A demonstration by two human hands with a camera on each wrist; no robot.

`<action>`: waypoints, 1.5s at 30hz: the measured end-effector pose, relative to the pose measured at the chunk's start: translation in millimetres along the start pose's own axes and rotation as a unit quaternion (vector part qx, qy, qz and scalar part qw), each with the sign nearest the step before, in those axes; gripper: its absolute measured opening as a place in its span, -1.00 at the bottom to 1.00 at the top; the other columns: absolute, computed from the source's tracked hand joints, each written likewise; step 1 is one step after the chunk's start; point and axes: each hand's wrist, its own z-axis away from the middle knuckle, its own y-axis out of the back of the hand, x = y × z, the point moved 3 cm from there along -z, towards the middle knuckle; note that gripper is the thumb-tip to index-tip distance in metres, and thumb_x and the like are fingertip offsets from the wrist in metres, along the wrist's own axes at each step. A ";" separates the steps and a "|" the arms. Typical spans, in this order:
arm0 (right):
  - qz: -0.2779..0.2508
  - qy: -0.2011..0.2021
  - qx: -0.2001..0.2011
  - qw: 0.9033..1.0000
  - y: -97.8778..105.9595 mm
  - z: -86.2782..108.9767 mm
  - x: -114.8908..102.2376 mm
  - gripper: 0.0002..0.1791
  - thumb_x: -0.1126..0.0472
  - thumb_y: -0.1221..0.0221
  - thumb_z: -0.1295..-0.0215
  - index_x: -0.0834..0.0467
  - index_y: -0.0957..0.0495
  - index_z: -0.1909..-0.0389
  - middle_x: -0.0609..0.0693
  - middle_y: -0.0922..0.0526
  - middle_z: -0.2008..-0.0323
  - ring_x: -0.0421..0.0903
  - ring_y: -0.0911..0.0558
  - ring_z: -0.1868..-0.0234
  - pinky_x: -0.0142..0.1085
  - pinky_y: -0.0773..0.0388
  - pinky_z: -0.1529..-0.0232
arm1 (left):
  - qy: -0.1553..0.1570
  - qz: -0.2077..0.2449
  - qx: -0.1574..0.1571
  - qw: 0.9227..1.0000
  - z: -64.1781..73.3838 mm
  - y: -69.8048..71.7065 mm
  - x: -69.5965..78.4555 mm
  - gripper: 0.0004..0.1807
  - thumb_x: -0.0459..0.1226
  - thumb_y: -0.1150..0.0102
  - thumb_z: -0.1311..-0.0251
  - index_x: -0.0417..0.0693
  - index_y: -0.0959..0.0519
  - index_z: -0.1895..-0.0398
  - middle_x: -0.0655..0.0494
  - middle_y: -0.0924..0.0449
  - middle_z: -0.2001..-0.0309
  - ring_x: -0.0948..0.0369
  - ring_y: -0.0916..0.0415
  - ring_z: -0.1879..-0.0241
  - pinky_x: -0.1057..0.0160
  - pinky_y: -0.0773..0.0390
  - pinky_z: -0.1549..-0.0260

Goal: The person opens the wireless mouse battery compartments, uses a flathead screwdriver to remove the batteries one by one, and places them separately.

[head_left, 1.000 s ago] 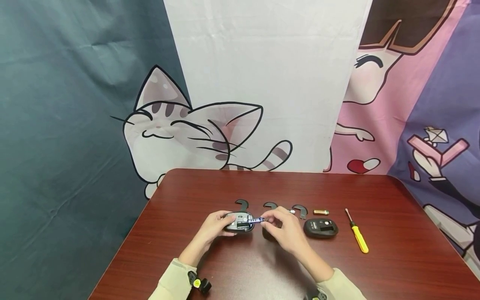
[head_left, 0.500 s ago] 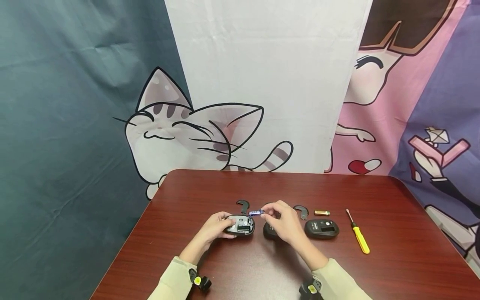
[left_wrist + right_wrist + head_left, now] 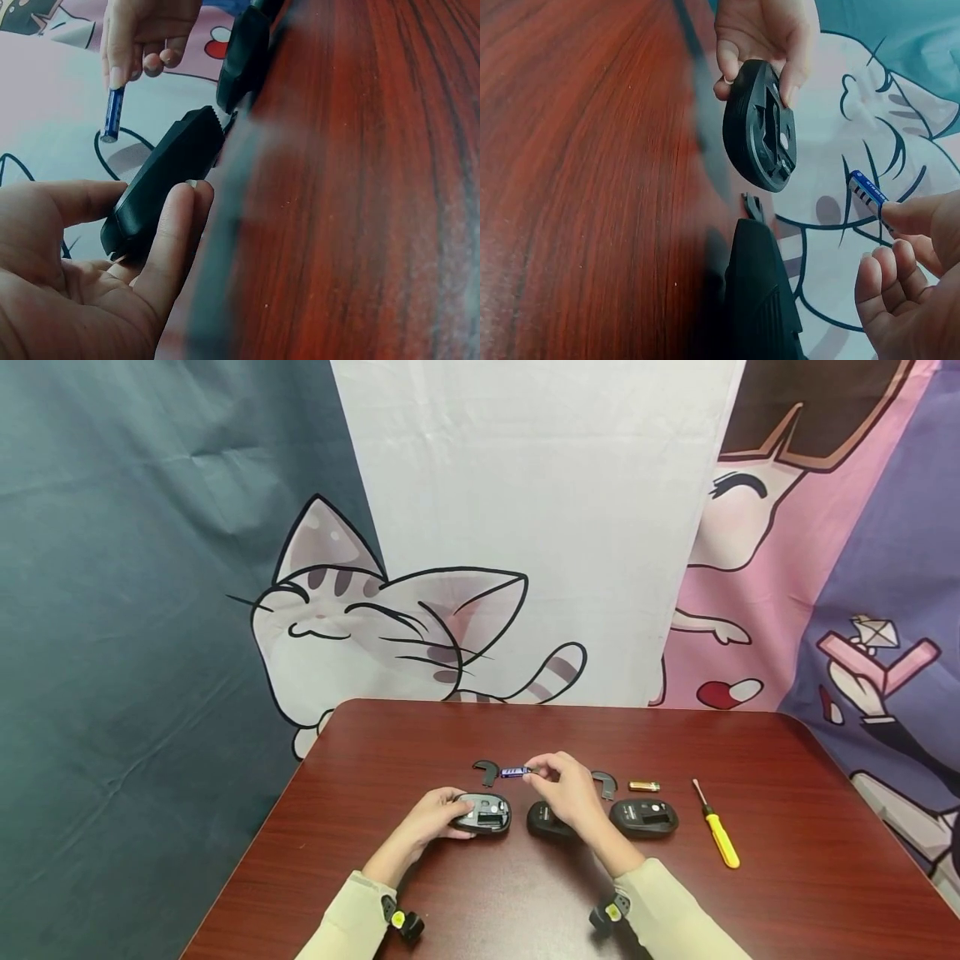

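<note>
My left hand (image 3: 432, 816) grips a black computer mouse (image 3: 486, 814) turned underside up, its battery slot open and bare. Between thumb and fingertips, my right hand (image 3: 567, 789) pinches a blue-and-white battery (image 3: 513, 772) by one end. In the head view that battery is held beyond the mouse, apart from it and close to a dark curved battery cover (image 3: 487, 771). The right wrist view shows the battery (image 3: 868, 195) jutting from the fingertips and the open slot of the mouse (image 3: 761, 127). Below my right hand lies a second black mouse (image 3: 546, 820), partly hidden by the wrist.
A third mouse (image 3: 643, 817) lies underside up to the right. Behind it are another curved cover (image 3: 604, 783) and a gold-coloured battery (image 3: 643, 786). Farther right lies a screwdriver (image 3: 716, 827) with a yellow handle. A printed cloth hangs behind the table (image 3: 360, 735).
My right hand has drawn the blue battery out of the mouse's slot and carried it away toward the far side of the table. My left hand keeps its grip on the mouse.
</note>
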 end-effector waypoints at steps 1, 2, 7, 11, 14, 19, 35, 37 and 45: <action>0.004 -0.004 -0.001 1.000 -1.2 -1.3 1.1 -0.90 0.22 -0.46 -0.15 0.02 -0.73 0.34 -0.14 -0.49 0.46 -0.25 -0.49 0.42 -0.43 -0.43 0.41 | 0.002 -0.001 -0.001 1.000 -0.1 -0.3 0.0 -0.55 -0.33 -0.09 -0.43 -0.57 -0.38 -0.19 -0.22 -0.64 0.12 0.12 -0.70 0.28 0.13 -0.82 0.25; 0.007 -0.011 -0.003 1.000 -2.4 -2.8 2.4 -0.91 0.21 -0.45 -0.15 0.02 -0.73 0.34 -0.15 -0.50 0.46 -0.24 -0.48 0.41 -0.42 -0.42 0.41 | 0.003 -0.002 -0.003 1.000 -0.2 -0.6 0.0 -0.55 -0.33 -0.09 -0.43 -0.57 -0.37 -0.19 -0.22 -0.64 0.11 0.12 -0.70 0.28 0.13 -0.82 0.25; 0.022 -0.040 -0.017 0.999 -8.9 -9.8 8.3 -0.91 0.19 -0.45 -0.15 0.00 -0.74 0.34 -0.15 -0.54 0.43 -0.22 -0.49 0.37 -0.36 -0.41 0.36 | 0.002 -0.001 -0.011 1.000 -1.8 -1.0 -2.0 -0.55 -0.34 -0.08 -0.45 -0.58 -0.36 -0.22 -0.25 -0.63 0.08 0.12 -0.70 0.27 0.12 -0.81 0.22; 0.036 -0.058 -0.024 0.997 -14.0 -14.5 13.6 -0.91 0.16 -0.46 -0.14 -0.01 -0.74 0.35 -0.10 -0.56 0.41 -0.18 -0.49 0.35 -0.33 -0.37 0.38 | 0.003 -0.002 -0.016 1.000 -3.9 -0.5 -5.6 -0.53 -0.34 -0.10 -0.45 -0.59 -0.35 -0.22 -0.24 -0.63 0.09 0.12 -0.70 0.26 0.13 -0.81 0.21; 0.048 -0.070 -0.027 0.996 -16.8 -17.2 17.0 -0.91 0.15 -0.46 -0.14 -0.02 -0.73 0.35 -0.09 -0.58 0.39 -0.17 -0.50 0.34 -0.31 -0.36 0.37 | 0.000 -0.004 -0.020 1.000 -5.7 -0.3 -8.2 -0.51 -0.33 -0.12 -0.44 -0.59 -0.35 -0.23 -0.23 -0.64 0.10 0.11 -0.70 0.24 0.13 -0.81 0.22; 0.056 -0.082 -0.041 0.994 -21.9 -21.3 20.6 -0.91 0.15 -0.46 -0.15 0.00 -0.73 0.35 -0.10 -0.56 0.38 -0.14 -0.49 0.33 -0.29 -0.40 0.31 | -0.005 -0.001 -0.022 1.000 -9.0 0.0 -11.1 -0.53 -0.34 -0.12 -0.43 -0.60 -0.37 -0.20 -0.20 -0.66 0.14 0.11 -0.70 0.24 0.13 -0.81 0.23; 0.101 -0.095 -0.074 0.988 -37.5 -29.6 28.0 -0.91 0.15 -0.45 -0.11 -0.05 -0.75 0.35 -0.16 -0.56 0.44 -0.19 -0.49 0.38 -0.32 -0.46 0.37 | -0.004 -0.028 -0.007 1.000 -7.0 -3.9 -7.6 -0.51 -0.33 -0.17 -0.41 -0.56 -0.38 -0.22 -0.18 -0.62 0.10 0.17 -0.66 0.25 0.15 -0.82 0.26; 0.109 -0.100 -0.077 0.986 -38.8 -30.5 29.5 -0.91 0.13 -0.45 -0.10 -0.06 -0.75 0.35 -0.16 -0.57 0.44 -0.18 -0.50 0.38 -0.30 -0.47 0.39 | -0.007 -0.040 -0.004 0.999 -6.2 -4.3 -6.6 -0.52 -0.32 -0.18 -0.40 -0.55 -0.40 -0.21 -0.17 -0.62 0.10 0.18 -0.66 0.26 0.15 -0.82 0.28; 0.143 -0.121 -0.092 0.978 -41.3 -34.8 34.8 -0.92 0.10 -0.46 -0.12 -0.08 -0.74 0.38 -0.18 -0.60 0.48 -0.13 -0.54 0.35 -0.22 -0.52 0.34 | -0.015 -0.061 0.009 0.998 -7.0 -3.7 -5.5 -0.56 -0.31 -0.21 -0.38 -0.54 -0.45 -0.14 -0.16 -0.61 0.13 0.19 -0.65 0.29 0.17 -0.82 0.32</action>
